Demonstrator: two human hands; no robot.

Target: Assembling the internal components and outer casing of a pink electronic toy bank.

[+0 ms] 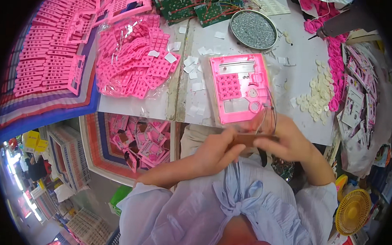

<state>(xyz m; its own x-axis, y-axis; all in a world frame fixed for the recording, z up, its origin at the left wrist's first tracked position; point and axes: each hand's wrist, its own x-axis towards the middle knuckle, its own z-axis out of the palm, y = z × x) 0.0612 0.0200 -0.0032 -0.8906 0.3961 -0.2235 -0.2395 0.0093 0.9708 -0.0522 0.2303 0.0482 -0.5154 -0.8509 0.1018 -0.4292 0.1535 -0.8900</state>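
Observation:
Near the front edge of the table, my left hand (218, 151) and my right hand (290, 141) hold a thin brown circuit board (248, 139) between them, one at each end. Both hands are closed with thumbs on the board, and they blur slightly. Dark thin wires (272, 110) run up from the board beside a pink plastic casing (245, 93). This casing lies open side up just beyond my hands, on clear plastic wrapping. A pink rubber keypad (228, 86) sits inside it. My fingers hide part of the board.
A round pan of small screws (253, 31), green circuit boards (174, 7) and a dark power screwdriver (348, 22) are at the back. Pink keypads (133, 60) and casings (47, 44) are on the left. White discs (318, 92) lie right. Below left, a bin holds pink pieces (150, 142).

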